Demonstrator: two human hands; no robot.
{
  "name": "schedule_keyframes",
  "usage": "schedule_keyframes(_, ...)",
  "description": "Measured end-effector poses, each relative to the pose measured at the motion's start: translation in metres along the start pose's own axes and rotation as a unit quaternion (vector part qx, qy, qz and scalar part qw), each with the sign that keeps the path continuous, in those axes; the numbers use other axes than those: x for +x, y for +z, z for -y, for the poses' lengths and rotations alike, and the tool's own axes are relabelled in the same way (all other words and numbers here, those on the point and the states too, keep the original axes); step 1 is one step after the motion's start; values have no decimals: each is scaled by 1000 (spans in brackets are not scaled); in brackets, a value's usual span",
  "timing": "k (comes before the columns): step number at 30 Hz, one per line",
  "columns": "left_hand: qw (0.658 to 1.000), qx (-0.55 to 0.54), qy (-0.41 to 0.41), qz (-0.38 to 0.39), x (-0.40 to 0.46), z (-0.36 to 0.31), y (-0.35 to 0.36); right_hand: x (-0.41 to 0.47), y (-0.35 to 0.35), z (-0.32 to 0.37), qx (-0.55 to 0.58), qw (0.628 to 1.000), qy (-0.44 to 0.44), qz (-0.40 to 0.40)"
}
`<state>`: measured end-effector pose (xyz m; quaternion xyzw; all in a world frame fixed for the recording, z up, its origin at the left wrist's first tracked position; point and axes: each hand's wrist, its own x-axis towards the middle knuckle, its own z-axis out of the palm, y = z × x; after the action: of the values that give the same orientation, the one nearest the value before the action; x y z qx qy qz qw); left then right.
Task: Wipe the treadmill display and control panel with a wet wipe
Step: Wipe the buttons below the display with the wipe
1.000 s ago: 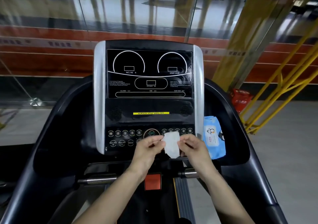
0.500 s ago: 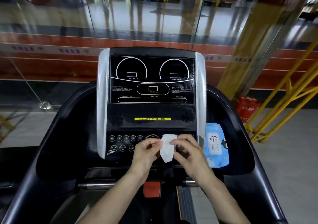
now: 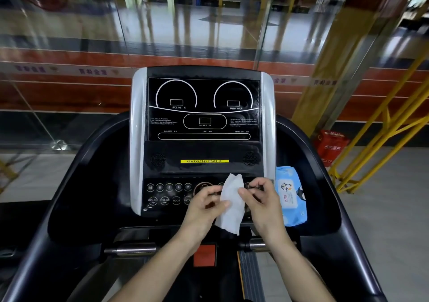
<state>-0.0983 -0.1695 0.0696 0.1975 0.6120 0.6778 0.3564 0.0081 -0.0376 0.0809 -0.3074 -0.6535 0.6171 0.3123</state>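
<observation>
I hold the wet wipe (image 3: 230, 203) pinched between left hand (image 3: 202, 205) and right hand (image 3: 261, 203), long axis vertical, at lower centre just before the control panel (image 3: 167, 193), display (image 3: 203, 109) directly above.

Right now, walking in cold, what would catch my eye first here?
Probably the white wet wipe, held up between the left hand and right hand in front of the button panel. Above it looms the dark treadmill display with two dial outlines. A blue wipes pack sits right of the console.
</observation>
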Motion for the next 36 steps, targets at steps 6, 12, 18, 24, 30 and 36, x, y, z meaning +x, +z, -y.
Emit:
schedule_keyframes(6, 999, 7, 30, -43, 1, 1, 4, -4, -10, -2, -65, 995, -17, 77)
schedule_keyframes(12, 995, 12, 92, -36, 0, 7, 3, -15, -11, -15, -128, 986, -13, 108)
schedule_keyframes(18, 981, 165, 106, -2, 3, 18, 6, -14, -24, -22, -200, 975, -61, 76)
schedule_keyframes(24, 969, 213, 124, -13, 10, 21, 6, -11, -37, -23, -150, 980, -13, 126)
schedule_keyframes(30, 980, 183, 76, 5, 20, 30, 9, -7, -41, -31, -37, 987, 58, 146)
schedule_keyframes(36, 931, 337, 142, -7, 30, 31, 5, 13, -52, -34, 1, 999, 27, -31)
